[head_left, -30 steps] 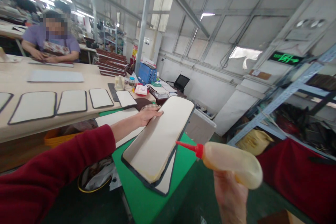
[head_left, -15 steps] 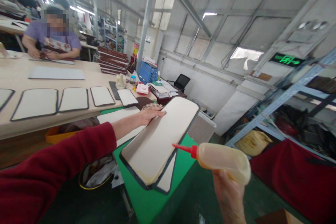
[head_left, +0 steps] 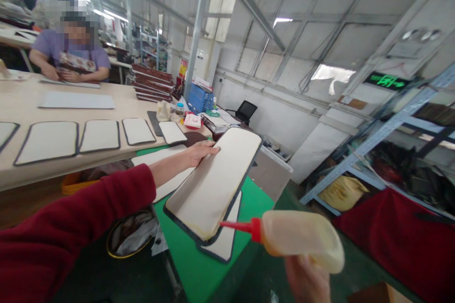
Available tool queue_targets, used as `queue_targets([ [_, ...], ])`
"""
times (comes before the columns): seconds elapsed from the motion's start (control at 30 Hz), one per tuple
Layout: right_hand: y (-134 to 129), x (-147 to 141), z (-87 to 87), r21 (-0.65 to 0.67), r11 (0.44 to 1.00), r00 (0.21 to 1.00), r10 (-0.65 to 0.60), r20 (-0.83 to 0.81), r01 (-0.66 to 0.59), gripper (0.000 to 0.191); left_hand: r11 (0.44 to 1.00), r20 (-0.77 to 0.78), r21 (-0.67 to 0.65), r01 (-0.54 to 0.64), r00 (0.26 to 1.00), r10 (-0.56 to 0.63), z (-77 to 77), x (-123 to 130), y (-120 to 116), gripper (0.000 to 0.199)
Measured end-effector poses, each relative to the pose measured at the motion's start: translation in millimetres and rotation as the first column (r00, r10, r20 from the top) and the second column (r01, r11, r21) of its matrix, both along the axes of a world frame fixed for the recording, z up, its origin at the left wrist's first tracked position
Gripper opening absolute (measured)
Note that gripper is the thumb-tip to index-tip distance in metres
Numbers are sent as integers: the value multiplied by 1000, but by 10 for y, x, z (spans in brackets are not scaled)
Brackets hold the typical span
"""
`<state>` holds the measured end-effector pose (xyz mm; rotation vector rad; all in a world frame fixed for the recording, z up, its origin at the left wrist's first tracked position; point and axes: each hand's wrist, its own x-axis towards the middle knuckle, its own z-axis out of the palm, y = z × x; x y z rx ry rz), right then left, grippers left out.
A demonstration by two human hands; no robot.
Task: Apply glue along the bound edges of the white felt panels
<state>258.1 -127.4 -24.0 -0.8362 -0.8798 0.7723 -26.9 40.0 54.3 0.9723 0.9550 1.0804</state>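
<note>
My left hand (head_left: pixel 202 152) grips the left edge of a long white panel (head_left: pixel 216 180) with dark edging and rounded corners, thumb on its face. The panel is tilted above a green tabletop (head_left: pixel 192 260). Yellowish glue shows along its near and right edges. My right hand (head_left: pixel 307 277) is wrapped round a translucent glue bottle (head_left: pixel 302 239) with a red nozzle (head_left: pixel 236 226). The nozzle tip is at the panel's lower right edge; whether it touches I cannot tell. Beneath lies another white panel (head_left: pixel 222 244), partly covered.
Several dark-edged white panels (head_left: pixel 100 136) lie along the cream table (head_left: pixel 124 94) at left. A person (head_left: pixel 73 57) in purple works across it. Behind stand a brown stack (head_left: pixel 152 83) and a blue basket (head_left: pixel 201 97). Metal shelving (head_left: pixel 384 130) and red cloth (head_left: pixel 387 241) are at right.
The glue bottle has moved down and left along the panel's right edge, toward its near corner. The panel has shifted slightly left in my left hand's grip.
</note>
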Motion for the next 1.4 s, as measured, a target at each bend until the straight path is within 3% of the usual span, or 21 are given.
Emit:
queue_targets([
  [0.07,123,32,241,66,993,993,-96,-64,101,50,999,18,5,42,999,-42,9,15,-24,60],
  [0.17,334,81,579,193,976,994,-93,-62,103,49,995,29,13,98,995,-98,42,40,-91,71],
  [0.27,479,161,723,209,967,989,-140,-46,146,54,992,20,53,116,993,-117,74,58,-160,72],
  [0.37,518,239,672,158,966,979,-198,-55,205,63,990,20,61,125,992,-126,77,62,-186,71],
  [0.47,437,217,485,127,976,984,-175,-21,176,65,990,41,48,131,990,-133,39,55,-154,70],
  [0.63,220,57,194,28,995,994,91,67,-93,64,982,53,96,162,984,-168,-49,40,-78,67],
  [0.73,253,118,329,102,994,999,-26,27,23,56,977,25,129,172,984,-177,-49,35,-101,68],
  [0.87,451,330,737,254,939,973,-230,-36,231,47,965,-16,145,216,976,-216,-2,30,-202,73],
  [1.0,593,418,930,296,907,955,-283,-94,298,52,952,-38,144,269,963,-267,27,36,-283,70],
  [1.2,585,454,820,231,935,963,-262,-68,270,54,955,-20,129,267,964,-266,16,49,-294,69],
  [1.33,482,405,604,172,961,976,-217,-11,216,55,952,3,136,274,961,-277,-29,56,-243,69],
  [1.4,396,302,450,134,983,990,-134,41,127,57,953,4,154,261,964,-264,-44,70,-214,70],
])
